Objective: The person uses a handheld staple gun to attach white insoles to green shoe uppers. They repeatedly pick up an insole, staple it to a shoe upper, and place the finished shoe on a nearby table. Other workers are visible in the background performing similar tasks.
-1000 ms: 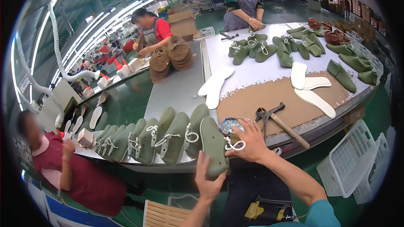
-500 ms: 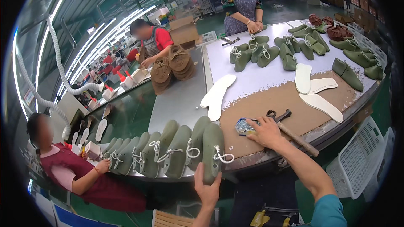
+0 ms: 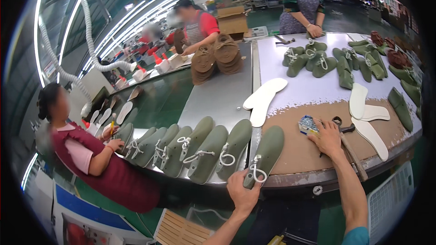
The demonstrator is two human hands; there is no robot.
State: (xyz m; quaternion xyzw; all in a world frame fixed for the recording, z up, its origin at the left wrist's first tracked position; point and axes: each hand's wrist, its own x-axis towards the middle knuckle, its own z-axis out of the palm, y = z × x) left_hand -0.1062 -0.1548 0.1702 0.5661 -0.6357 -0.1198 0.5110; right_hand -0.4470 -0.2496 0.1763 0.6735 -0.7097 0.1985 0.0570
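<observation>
At the near edge of the cardboard-covered workbench (image 3: 290, 156) a green shoe last (image 3: 271, 147) leans, its lower end gripped by the left hand (image 3: 244, 193). The right hand (image 3: 329, 138), fingers spread, is at a silvery-blue packet (image 3: 307, 124); I cannot tell if it pinches anything. Fetching seems underway; next calls for a fine pinch.

One green last (image 3: 272, 147) sits in the left fingers (image 3: 237, 180); at least seven row lasts (image 3: 236, 147) stand to their left; one foil-like packet (image 3: 307, 124) lies at the right fingers (image 3: 323, 129); three white insoles (image 3: 374, 112) lie right of those, two overlapping insoles (image 3: 270, 93) to their upper left; one wooden-handled hammer (image 3: 353, 156) lies just right of them; two brown stacks (image 3: 203, 70) stand beyond the left fingers; the far lasts (image 3: 324, 66) beyond the right fingers crowd too closely to count.
</observation>
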